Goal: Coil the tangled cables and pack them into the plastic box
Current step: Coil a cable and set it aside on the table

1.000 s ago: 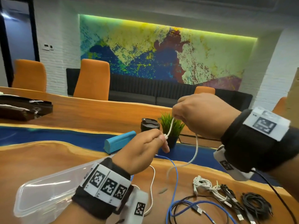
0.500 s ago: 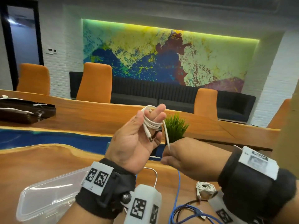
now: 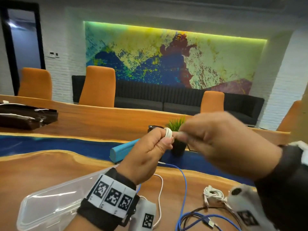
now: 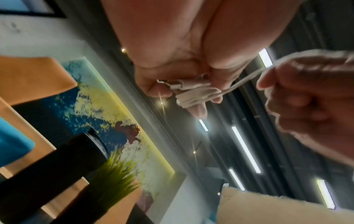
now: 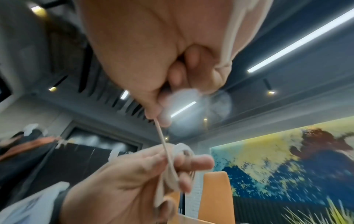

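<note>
My left hand [image 3: 160, 140] holds a small coil of white cable [image 3: 168, 133] looped round its fingertips, raised above the table. The coil [image 4: 195, 94] and a plug show under the fingers in the left wrist view. My right hand [image 3: 200, 135] pinches the free end of the same white cable [image 5: 162, 136] right beside the coil, blurred by motion. The clear plastic box [image 3: 50, 207] lies at the lower left under my left wrist. Another white bundle [image 3: 215, 194], a blue cable [image 3: 185, 184] and black cables [image 3: 196, 215] lie on the table.
A blue case [image 3: 123, 150], a black cup [image 3: 154, 128] and a small potted plant [image 3: 177, 129] stand behind my hands. Dark cases [image 3: 25, 117] sit at the far left. Orange chairs [image 3: 98, 85] line the table's far side.
My left hand has closed its fingers round the coil. My right hand has risen from below the coil to level with it, winding the free end closer. The view has tilted up.
</note>
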Available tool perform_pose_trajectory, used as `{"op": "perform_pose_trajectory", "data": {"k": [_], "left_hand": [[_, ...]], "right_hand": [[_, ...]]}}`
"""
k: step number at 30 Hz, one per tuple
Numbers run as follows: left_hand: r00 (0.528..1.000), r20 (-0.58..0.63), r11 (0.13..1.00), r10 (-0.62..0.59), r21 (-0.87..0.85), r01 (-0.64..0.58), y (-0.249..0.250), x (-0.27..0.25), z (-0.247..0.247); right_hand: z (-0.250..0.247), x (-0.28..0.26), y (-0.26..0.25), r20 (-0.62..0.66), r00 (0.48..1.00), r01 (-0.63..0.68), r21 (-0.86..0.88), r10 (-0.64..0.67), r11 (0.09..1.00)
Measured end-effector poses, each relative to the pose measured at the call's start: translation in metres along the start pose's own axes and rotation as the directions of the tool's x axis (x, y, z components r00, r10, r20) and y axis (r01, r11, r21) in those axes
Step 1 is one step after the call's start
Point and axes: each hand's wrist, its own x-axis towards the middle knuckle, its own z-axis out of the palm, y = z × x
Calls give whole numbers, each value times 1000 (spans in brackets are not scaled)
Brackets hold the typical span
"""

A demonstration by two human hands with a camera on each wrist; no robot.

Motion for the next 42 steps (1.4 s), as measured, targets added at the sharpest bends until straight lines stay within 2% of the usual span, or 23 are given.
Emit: {"op": "perform_pose_trajectory", "data": {"k": [3, 5, 7, 9, 11, 14, 15, 17, 19, 21, 26, 29, 31, 32, 34, 36, 37, 39, 42], "left_hand": [[989, 148, 991, -10, -128, 29, 8, -2, -2], [977, 210, 975, -20, -213, 66, 11, -3, -1], [974, 219, 941, -61, -314, 130, 13, -4, 2], [968, 207, 840, -141, -493, 228, 16, -2, 7], [951, 194, 684, -239, -661, 307, 17, 0, 11], [925, 173, 554, -338, -757, 345, 22, 1, 18], [920, 168, 533, -355, -772, 347, 24, 1, 21], [914, 160, 490, -372, -802, 341, 27, 1, 26], [913, 160, 461, -374, -822, 333, 26, 1, 29], [912, 170, 462, -373, -819, 342, 23, 0, 31], [885, 142, 439, -444, -826, 353, 19, 0, 48], [869, 134, 421, -476, -833, 359, 15, -3, 55], [881, 131, 467, -455, -807, 361, 12, -5, 57], [893, 116, 518, -436, -779, 354, 10, -5, 58], [932, 42, 691, -361, -659, 298, 7, -6, 59], [973, -57, 893, -224, -411, 182, 4, -8, 61], [983, -98, 952, -158, -279, 126, 5, -9, 62], [981, -169, 990, -98, -113, 79, 6, -9, 65], [972, -223, 996, -73, 28, 81, 10, -10, 63]], "right_hand": [[-2, 7, 26, -103, 988, -97, 183, 118, 978], [8, 8, 33, -92, 972, -179, 316, 218, 932], [23, 5, 36, -84, 948, -247, 419, 308, 874], [34, 0, 38, -80, 915, -299, 527, 396, 796], [40, -6, 35, -4, 897, -337, 642, 443, 688], [46, -16, 25, 117, 913, -319, 801, 391, 506], [49, -19, 22, 111, 921, -297, 819, 374, 490], [57, -25, 19, 41, 924, -251, 813, 379, 526], [61, -29, 20, -52, 911, -211, 794, 409, 571], [61, -35, 22, -117, 889, -176, 807, 444, 564], [70, -50, 25, -155, 840, -189, 815, 520, 547], [80, -58, 25, -139, 806, -210, 841, 575, 498], [82, -62, 24, -102, 780, -211, 886, 617, 413], [81, -65, 24, -78, 765, -213, 906, 639, 365], [81, -68, 25, -50, 748, -224, 920, 662, 322], [83, -69, 28, -42, 732, -244, 916, 680, 319], [84, -69, 29, -38, 723, -254, 914, 690, 316], [85, -68, 29, -30, 705, -266, 915, 709, 303], [83, -66, 25, -32, 706, -276, 908, 708, 316]]}}
